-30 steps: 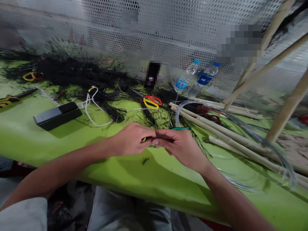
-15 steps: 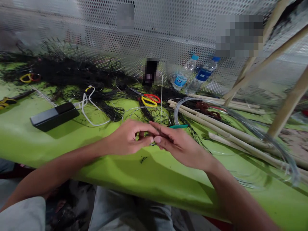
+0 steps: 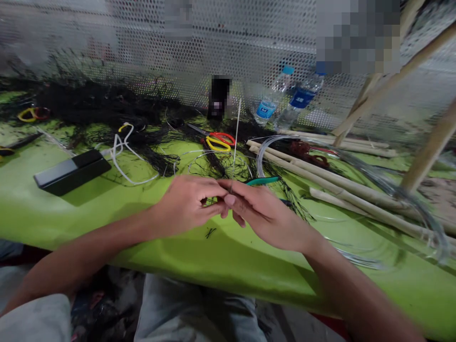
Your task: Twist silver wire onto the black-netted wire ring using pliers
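My left hand (image 3: 194,202) and my right hand (image 3: 263,211) meet above the table, fingertips pressed together. From between them a thin pale stick (image 3: 236,135) rises almost upright; its lower end is hidden by the fingers. Both thumbs and forefingers are pinched around that lower end. Just behind my right hand lies a tool with a green handle (image 3: 262,181), partly covered by the fingers. Red-and-yellow handled scissors (image 3: 220,141) rest beyond the hands, beside bundles of black thread-like strands (image 3: 217,164).
A green-covered table (image 3: 142,247) spans the view. Bamboo poles (image 3: 331,185) and coiled clear wire (image 3: 261,154) lie right. Two water bottles (image 3: 267,107) stand against the perforated metal panel (image 3: 142,52). A black box (image 3: 73,172) with a white cord (image 3: 117,152) sits left.
The stick now leans slightly right at its top, and its base has shifted a little left between my fingers. My hands stay together. The whole view has shifted slightly.
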A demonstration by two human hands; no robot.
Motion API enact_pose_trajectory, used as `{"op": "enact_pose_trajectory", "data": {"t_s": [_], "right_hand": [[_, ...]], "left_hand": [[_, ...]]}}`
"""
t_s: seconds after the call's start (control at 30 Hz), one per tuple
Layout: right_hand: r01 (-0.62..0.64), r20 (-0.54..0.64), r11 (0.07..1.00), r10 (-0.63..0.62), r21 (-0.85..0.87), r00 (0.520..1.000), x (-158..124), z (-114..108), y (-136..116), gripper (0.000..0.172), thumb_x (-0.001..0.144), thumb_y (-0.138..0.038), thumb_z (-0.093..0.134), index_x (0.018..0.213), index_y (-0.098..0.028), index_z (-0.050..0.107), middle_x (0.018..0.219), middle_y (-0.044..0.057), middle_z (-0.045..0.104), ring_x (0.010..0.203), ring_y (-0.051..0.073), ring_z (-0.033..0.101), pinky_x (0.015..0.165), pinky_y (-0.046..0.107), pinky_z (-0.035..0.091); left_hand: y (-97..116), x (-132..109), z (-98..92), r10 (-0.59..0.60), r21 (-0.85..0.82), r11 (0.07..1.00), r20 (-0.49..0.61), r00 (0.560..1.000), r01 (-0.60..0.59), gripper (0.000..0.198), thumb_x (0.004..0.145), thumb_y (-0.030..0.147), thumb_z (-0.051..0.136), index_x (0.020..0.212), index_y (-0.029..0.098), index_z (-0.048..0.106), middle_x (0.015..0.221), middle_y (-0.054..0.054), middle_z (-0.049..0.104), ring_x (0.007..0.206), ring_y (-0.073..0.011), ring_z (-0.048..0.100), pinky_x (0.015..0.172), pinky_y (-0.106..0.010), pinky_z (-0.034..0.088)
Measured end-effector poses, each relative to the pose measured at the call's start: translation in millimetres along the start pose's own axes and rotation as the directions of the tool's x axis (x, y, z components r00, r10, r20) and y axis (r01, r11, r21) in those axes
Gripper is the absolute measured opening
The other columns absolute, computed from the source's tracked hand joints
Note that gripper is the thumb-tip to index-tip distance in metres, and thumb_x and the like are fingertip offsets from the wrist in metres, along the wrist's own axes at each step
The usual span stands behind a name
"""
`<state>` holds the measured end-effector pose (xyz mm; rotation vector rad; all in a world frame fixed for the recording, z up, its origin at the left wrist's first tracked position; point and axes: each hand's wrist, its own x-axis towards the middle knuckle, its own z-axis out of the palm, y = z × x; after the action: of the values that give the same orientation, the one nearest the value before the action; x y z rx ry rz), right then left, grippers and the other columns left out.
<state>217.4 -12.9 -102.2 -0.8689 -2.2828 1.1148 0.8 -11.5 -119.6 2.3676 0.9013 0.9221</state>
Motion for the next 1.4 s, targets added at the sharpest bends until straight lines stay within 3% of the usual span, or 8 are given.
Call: {"op": "enact_pose_trajectory", "data": {"t_s": [0.17, 0.33, 0.47, 0.63, 0.8, 0.9, 1.2, 1.4], "right_hand": [[-0.043, -0.045, 0.994, 0.039, -0.099, 0.998, 1, -6, -4, 0.025, 0.109, -0.034, 0.049, 0.119, -0.018, 0.065, 0.08, -0.002, 0.066, 0.067, 0.012, 0.057, 0.066, 0.025, 0.042], [-0.124, -0.177, 0.932, 0.066, -0.34, 0.982, 2, -5, -7, 0.02, 0.103, -0.02, 0.051, 0.09, -0.019, 0.066, 0.07, -0.003, 0.06, 0.059, 0.012, 0.048, 0.06, 0.027, 0.034], [-0.131, -0.203, 0.895, 0.047, -0.426, 0.978, 2, 0, -7, 0.021, 0.103, -0.018, 0.052, 0.084, -0.018, 0.063, 0.069, -0.002, 0.059, 0.06, 0.012, 0.047, 0.061, 0.028, 0.032], [-0.137, -0.228, 0.937, 0.063, -0.322, 0.972, 1, 0, -5, 0.022, 0.103, -0.019, 0.054, 0.085, -0.019, 0.067, 0.069, -0.003, 0.061, 0.06, 0.011, 0.048, 0.06, 0.026, 0.034], [-0.12, -0.238, 0.988, 0.14, 0.096, 0.961, 1, 0, 3, 0.016, 0.1, -0.03, 0.063, 0.093, -0.019, 0.071, 0.078, 0.0, 0.07, 0.069, 0.014, 0.062, 0.065, 0.025, 0.047], [-0.094, -0.256, 0.986, 0.127, 0.138, 0.958, 2, 0, 7, 0.015, 0.099, -0.032, 0.064, 0.095, -0.019, 0.07, 0.078, 0.001, 0.071, 0.07, 0.015, 0.065, 0.065, 0.026, 0.049], [0.137, -0.326, 0.969, -0.199, -0.205, 0.924, 1, 7, 8, 0.014, 0.101, -0.015, 0.061, 0.095, -0.019, 0.073, 0.085, 0.001, 0.075, 0.076, 0.013, 0.067, 0.07, 0.023, 0.05], [0.407, -0.183, 0.779, -0.541, -0.477, 0.821, 2, 10, 19, 0.024, 0.104, -0.012, 0.051, 0.109, -0.019, 0.074, 0.097, 0.008, 0.077, 0.086, 0.016, 0.071, 0.075, 0.027, 0.057]], "left_hand": [[2, -1, -1.7, -0.026, 0.087, 0.996, -0.024, 0.999, 0.028, 0.016, 0.098, 0.025, 0.065, 0.093, 0.019, 0.079, 0.083, 0.001, 0.077, 0.062, -0.0083, 0.06, 0.059, -0.023, 0.036], [3, 2, -3.5, -0.18, 0.041, 0.983, 0.018, 0.984, 0.179, 0.015, 0.097, 0.031, 0.071, 0.095, 0.022, 0.082, 0.067, 0.007, 0.072, 0.05, -0.0053, 0.043, 0.053, -0.023, 0.029], [4, 4, -4.1, -0.275, -0.045, 0.959, 0.086, 0.958, 0.279, 0.016, 0.095, 0.034, 0.071, 0.094, 0.024, 0.083, 0.061, 0.008, 0.066, 0.05, -0.0049, 0.04, 0.051, -0.022, 0.025], [5, 4, -6.7, -0.318, -0.103, 0.937, 0.136, 0.938, 0.333, 0.021, 0.095, 0.036, 0.069, 0.088, 0.022, 0.083, 0.052, 0.009, 0.057, 0.046, -0.0049, 0.03, 0.048, -0.023, 0.021], [5, 4, -7.4, -0.335, -0.084, 0.935, 0.114, 0.935, 0.345, 0.028, 0.096, 0.04, 0.066, 0.081, 0.022, 0.081, 0.049, 0.009, 0.052, 0.045, -0.0055, 0.03, 0.048, -0.023, 0.021], [6, 5, -7.3, -0.353, -0.055, 0.931, 0.102, 0.93, 0.36, 0.032, 0.097, 0.042, 0.064, 0.077, 0.021, 0.079, 0.049, 0.008, 0.052, 0.045, -0.0062, 0.032, 0.05, -0.023, 0.022], [1, 6, -12.9, -0.344, -0.103, 0.924, 0.199, 0.918, 0.368, 0.041, 0.097, 0.049, 0.061, 0.074, 0.016, 0.068, 0.058, 0.006, 0.039, 0.057, -0.0083, 0.035, 0.053, -0.023, 0.021], [-15, 11, -11.1, -0.272, -0.257, 0.896, 0.325, 0.906, 0.362, 0.046, 0.098, 0.056, 0.053, 0.079, 0.015, 0.066, 0.06, 0.004, 0.044, 0.055, -0.0093, 0.036, 0.05, -0.022, 0.027]]}}
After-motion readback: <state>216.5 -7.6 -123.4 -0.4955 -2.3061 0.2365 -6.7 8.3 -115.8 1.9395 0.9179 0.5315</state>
